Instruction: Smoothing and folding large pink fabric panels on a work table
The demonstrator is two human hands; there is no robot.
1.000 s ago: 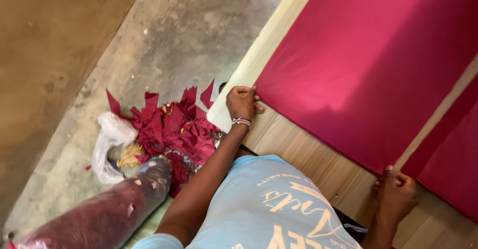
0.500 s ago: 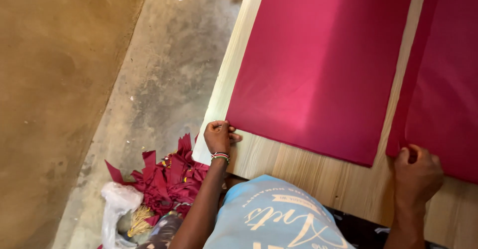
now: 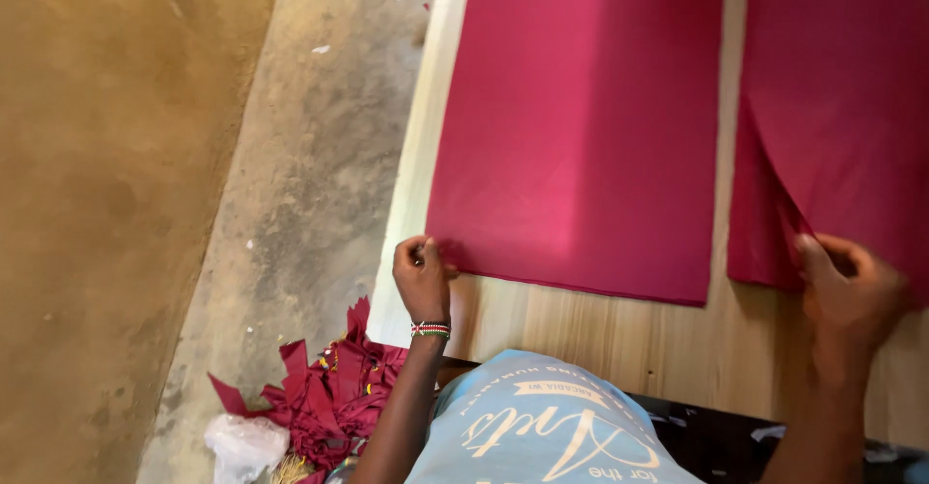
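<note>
A large magenta sheet (image 3: 581, 126) lies flat on a pale wooden table (image 3: 600, 339). My left hand (image 3: 422, 283), with a beaded band on the wrist, pinches the near left corner of that sheet. A second magenta sheet (image 3: 842, 87) lies to the right, separated by a narrow strip of bare wood. Its near edge is lifted and folded, and my right hand (image 3: 848, 295) grips it there with curled fingers. My light blue printed shirt (image 3: 542, 426) fills the bottom middle.
A concrete floor (image 3: 310, 155) runs along the table's left edge, with a brown wall (image 3: 106, 203) beyond. On the floor near my left arm lie a heap of dark red scraps (image 3: 329, 392) and a crumpled white plastic bag (image 3: 247, 445).
The view has swung right and up the table. My left hand stays at the sheet's corner. My right hand has moved onto the right sheet and lifted its near edge.
</note>
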